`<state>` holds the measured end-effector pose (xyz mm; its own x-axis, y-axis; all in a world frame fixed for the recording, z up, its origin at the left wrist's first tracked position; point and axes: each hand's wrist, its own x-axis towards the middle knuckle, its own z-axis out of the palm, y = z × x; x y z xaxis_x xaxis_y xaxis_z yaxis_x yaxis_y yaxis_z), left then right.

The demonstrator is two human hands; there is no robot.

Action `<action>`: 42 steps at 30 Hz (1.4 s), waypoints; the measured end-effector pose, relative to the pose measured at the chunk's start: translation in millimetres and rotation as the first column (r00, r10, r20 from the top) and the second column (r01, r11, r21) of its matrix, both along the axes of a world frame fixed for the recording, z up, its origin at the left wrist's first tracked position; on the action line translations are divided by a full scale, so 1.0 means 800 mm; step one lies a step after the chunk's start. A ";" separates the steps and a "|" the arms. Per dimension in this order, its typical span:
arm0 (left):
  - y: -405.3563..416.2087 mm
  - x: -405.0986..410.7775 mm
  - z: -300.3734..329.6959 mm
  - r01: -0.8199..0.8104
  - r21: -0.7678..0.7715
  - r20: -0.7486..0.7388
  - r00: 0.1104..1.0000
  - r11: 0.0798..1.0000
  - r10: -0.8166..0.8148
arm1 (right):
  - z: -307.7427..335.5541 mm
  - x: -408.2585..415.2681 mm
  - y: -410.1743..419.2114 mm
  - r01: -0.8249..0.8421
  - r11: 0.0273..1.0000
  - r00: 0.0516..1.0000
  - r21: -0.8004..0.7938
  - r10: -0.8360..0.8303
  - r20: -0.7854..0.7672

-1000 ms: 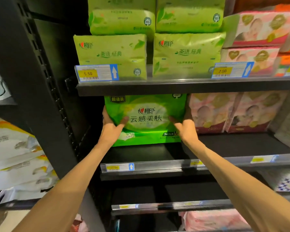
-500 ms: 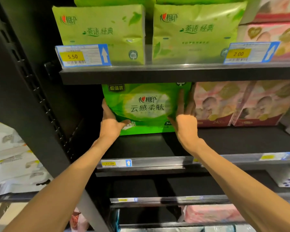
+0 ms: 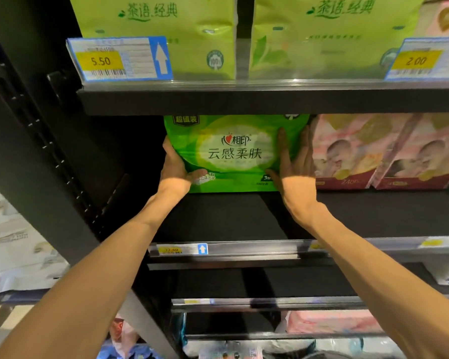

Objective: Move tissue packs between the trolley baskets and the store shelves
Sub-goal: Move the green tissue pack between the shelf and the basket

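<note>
Presently the green tissue pack [image 3: 235, 154] stands upright at the back of the middle shelf [image 3: 218, 218], its right edge just beside the pink baby-print packs [image 3: 347, 151]. My left hand [image 3: 175, 172] cups its lower left corner, fingers wrapped behind the side and thumb on the front face. My right hand [image 3: 294, 164] lies flat and spread against the right part of the front, fingers pointing up, not gripping. Judgement: step in hand is seating the pack on the shelf, nearly done. To do it well I would press evenly with both palms so the pack goes back square and does not pivot on its left corner, keep its base flat on the shelf board, and stop before it crowds the pink neighbour. I would draw the left fingers out sideways first, since they sit between pack and shelf back and could drag it forward on release. The wrapper looks soft, so light pressure should be enough. Count: one green pack on this shelf; two pink baby-print packs to its right; two yellow-green packs [image 3: 197, 35] on the shelf above, side by side; two yellow-and-blue price tags [image 3: 119, 59] on the upper rail, reading 5.50 and 2.00; one clear tag on the middle rail [image 3: 182, 249], others there too blurred to count. Trolley baskets not in view. Front of the middle shelf is bare.
</note>
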<state>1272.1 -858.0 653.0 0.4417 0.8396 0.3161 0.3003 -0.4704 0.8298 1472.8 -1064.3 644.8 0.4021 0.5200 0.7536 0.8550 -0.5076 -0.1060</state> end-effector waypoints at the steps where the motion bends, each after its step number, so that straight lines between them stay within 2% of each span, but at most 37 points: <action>1: -0.001 -0.001 0.002 -0.007 -0.012 -0.021 1.000 1.000 0.006 | 0.002 -0.002 -0.002 -0.001 1.000 1.000 0.005 0.001 -0.001; 7: -0.019 -0.011 0.029 -0.061 -0.036 -0.201 0.978 0.998 0.052 | 0.034 -0.024 -0.027 0.019 0.988 0.999 -0.155 -0.026 -0.044; 9: -0.026 -0.019 0.041 -0.063 -0.034 -0.244 0.968 0.997 0.052 | 0.059 -0.035 -0.044 0.024 0.946 0.998 -0.322 -0.044 -0.054; 11: -0.036 -0.028 0.052 -0.077 -0.033 -0.305 0.950 0.997 0.063 | 0.079 -0.046 -0.060 0.044 0.843 0.989 -0.537 -0.113 -0.096; 12: -0.043 -0.032 0.057 -0.081 -0.014 -0.328 0.942 0.997 0.072 | 0.086 -0.049 -0.067 0.050 0.818 0.986 -0.573 -0.131 -0.102; 16: -0.071 -0.053 0.064 -0.028 0.193 -0.365 0.926 0.981 0.098 | 0.098 -0.063 -0.087 0.073 0.833 0.990 -0.549 -0.127 -0.060; 20: -0.109 -0.071 0.062 0.053 0.480 -0.521 0.821 0.876 0.236 | 0.095 -0.076 -0.106 0.040 0.885 0.998 -0.463 -0.057 -0.024; 26: -0.175 -0.090 0.051 0.140 0.643 -0.510 0.812 0.753 0.285 | 0.078 -0.092 -0.131 -0.038 0.916 0.995 -0.399 0.070 0.068; 34: -0.264 -0.146 0.010 0.154 0.646 -0.515 0.810 0.747 0.279 | 0.036 -0.137 -0.159 -0.257 0.863 0.960 -0.435 0.280 -0.012; 42: -0.335 -0.204 -0.108 0.196 0.544 -0.535 0.830 0.816 0.157 | -0.053 -0.191 -0.205 -0.391 0.774 0.910 -0.497 0.405 -0.085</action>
<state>1108.9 -1126.2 566.3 0.6960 0.5788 0.4249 0.5902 -0.7982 0.1206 1320.2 -1228.3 602.5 0.0607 0.9318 0.3578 0.9912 -0.0984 0.0881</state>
